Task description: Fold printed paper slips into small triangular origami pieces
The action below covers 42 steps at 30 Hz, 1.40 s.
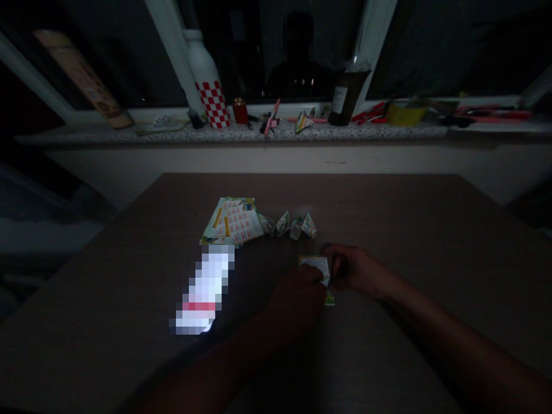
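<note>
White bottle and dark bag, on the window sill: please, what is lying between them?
Between the bottle and the bag, the head view shows a small red jar, some pens and a folded paper.

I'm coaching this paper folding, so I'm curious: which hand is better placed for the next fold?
Probably the right hand: its fingers are at the right edge of the printed paper, while the left hand lies over the paper's lower part, seemingly steadying it.
</note>
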Motion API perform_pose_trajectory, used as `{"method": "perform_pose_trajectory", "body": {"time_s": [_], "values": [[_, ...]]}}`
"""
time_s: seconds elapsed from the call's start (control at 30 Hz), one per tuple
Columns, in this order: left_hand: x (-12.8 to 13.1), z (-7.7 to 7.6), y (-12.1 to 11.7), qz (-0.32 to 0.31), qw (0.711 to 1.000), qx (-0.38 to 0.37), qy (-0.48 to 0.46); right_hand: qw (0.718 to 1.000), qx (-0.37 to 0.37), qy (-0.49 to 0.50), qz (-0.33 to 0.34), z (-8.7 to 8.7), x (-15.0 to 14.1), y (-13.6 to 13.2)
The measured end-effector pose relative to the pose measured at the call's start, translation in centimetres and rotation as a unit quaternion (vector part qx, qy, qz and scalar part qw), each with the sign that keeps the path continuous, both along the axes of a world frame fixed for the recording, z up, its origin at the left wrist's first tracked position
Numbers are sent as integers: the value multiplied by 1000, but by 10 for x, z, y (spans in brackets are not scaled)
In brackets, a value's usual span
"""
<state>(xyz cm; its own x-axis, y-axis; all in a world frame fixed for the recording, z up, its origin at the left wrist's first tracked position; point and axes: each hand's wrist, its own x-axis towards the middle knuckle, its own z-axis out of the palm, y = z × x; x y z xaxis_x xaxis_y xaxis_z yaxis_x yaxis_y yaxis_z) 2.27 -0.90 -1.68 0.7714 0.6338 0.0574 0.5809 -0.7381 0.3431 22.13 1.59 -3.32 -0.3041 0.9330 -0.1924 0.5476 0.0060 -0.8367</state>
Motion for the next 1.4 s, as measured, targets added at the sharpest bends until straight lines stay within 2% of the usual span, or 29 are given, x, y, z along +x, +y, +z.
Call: {"method": "perform_pose_trajectory", "body": {"time_s": [0.23,0.73,1.13,1.4], "values": [[0,0,1,-4,1000,0,-2,999,-10,6,-33,3,-2,15],[-1,-1,0,1,1000,0,-17,993,82,-11,-81,-10,1,24],[0,-2,1,0,1000,-6,-18,982,128,-60,-122,-5,-2,26],[-1,-5,0,6,1000,-4,-26,976,148,-85,-137,-10,-4,25]]}}
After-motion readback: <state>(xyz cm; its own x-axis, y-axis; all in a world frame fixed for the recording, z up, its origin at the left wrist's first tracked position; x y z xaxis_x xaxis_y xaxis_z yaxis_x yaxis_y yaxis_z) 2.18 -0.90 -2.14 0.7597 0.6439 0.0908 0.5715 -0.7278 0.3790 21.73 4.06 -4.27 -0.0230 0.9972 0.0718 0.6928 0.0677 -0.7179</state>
